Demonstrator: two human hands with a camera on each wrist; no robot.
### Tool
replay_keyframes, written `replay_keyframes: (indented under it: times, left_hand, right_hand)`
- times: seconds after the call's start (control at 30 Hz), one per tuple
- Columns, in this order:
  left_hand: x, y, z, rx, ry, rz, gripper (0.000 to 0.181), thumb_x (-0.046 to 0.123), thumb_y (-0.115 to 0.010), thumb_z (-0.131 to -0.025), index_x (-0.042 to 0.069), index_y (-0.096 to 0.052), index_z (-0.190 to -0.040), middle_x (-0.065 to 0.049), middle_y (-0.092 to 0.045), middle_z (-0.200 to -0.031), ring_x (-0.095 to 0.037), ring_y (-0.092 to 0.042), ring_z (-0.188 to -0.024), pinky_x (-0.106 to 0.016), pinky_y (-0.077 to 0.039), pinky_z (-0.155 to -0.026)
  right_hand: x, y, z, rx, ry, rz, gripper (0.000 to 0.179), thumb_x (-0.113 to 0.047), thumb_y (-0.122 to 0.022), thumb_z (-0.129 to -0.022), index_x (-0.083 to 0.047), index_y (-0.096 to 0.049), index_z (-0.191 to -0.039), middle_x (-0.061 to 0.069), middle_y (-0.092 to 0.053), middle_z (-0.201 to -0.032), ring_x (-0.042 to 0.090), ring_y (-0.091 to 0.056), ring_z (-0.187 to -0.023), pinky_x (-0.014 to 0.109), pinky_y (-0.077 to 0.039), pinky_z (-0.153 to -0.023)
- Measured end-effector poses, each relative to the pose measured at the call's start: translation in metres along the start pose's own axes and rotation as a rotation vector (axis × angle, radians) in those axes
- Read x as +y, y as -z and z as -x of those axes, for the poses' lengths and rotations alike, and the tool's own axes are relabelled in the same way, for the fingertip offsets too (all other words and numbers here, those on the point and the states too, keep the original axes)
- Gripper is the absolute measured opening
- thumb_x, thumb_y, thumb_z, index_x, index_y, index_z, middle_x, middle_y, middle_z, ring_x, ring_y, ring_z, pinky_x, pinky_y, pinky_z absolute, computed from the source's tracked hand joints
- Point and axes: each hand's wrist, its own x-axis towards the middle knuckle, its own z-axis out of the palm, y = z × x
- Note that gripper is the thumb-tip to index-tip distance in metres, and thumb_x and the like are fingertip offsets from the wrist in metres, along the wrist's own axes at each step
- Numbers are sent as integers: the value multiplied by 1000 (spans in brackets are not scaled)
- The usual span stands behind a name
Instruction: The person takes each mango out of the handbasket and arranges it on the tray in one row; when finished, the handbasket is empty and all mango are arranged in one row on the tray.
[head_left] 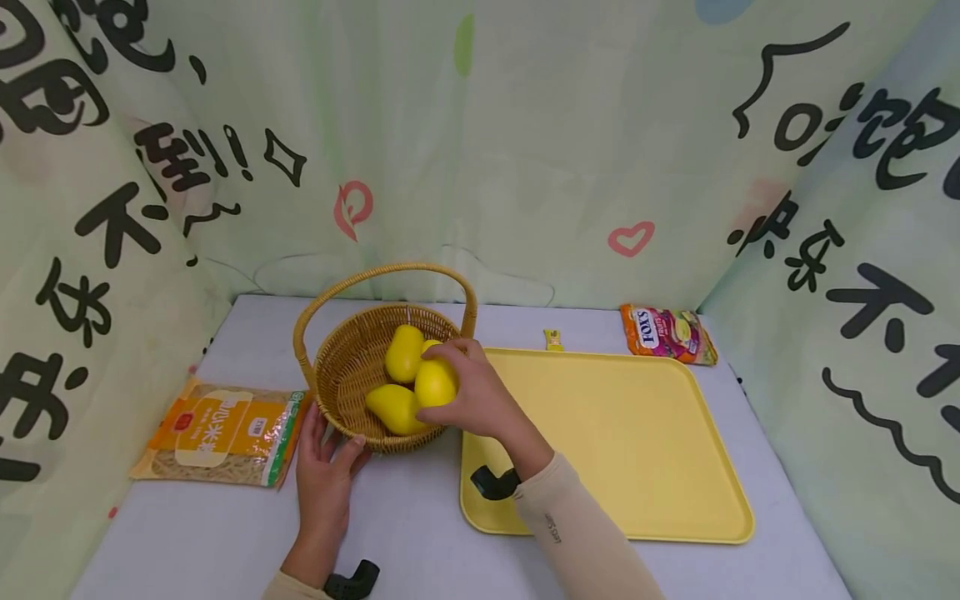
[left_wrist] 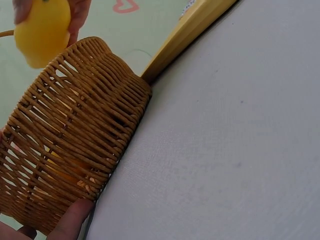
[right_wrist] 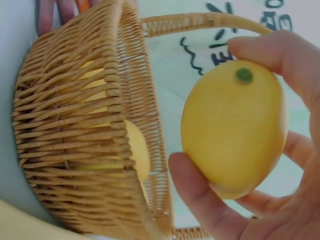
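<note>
Beige sleeve: lower middle of the head frame, leading up to the right hand, a black plastic piece at the wrist.
Right hand: centre of the frame, thumb and fingers curled round 1 yellow oval lemon.
Held lemon: above the right rim of the basket, apart from it in the right wrist view.
Brown woven wicker basket with arched handle: left of centre, on the white table; 2 yellow lemons show plainly inside, a 3rd partly hidden.
Left hand: lower left of centre, spread, thumb apart from fingers, touching the basket's outer wall.
Yellow rectangular tray: lower right, just beside the basket.
Orange-and-clear grain bag: left, near the basket.
Red-and-purple snack packet: right, behind the tray.
</note>
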Motion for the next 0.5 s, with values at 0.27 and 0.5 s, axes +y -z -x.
replay_keyframes:
  times: [0.27, 0.5]
  left_hand:
    - [1, -1, 1, 7, 5, 6, 92, 0, -65, -101, 43, -18, -168, 6, -21, -176, -25, -38, -153, -27, -60, -98]
    - [3, -1, 1, -2, 8, 2, 93, 1, -64, -101, 45, -16, -167, 6, -19, -177, -26, -36, -154, -27, -61, -98]
  right_hand:
    - [17, 15, 32, 46, -6, -103, 66, -31, -93, -72, -25, -66, -132, 7, -49, -145, 30, -56, -125, 45, -58, -97]
    - [34, 24, 59, 77, -38, -192, 67, -27, -93, -73, -24, -64, -134, 9, -48, -147, 33, -56, -119, 36, -63, -83]
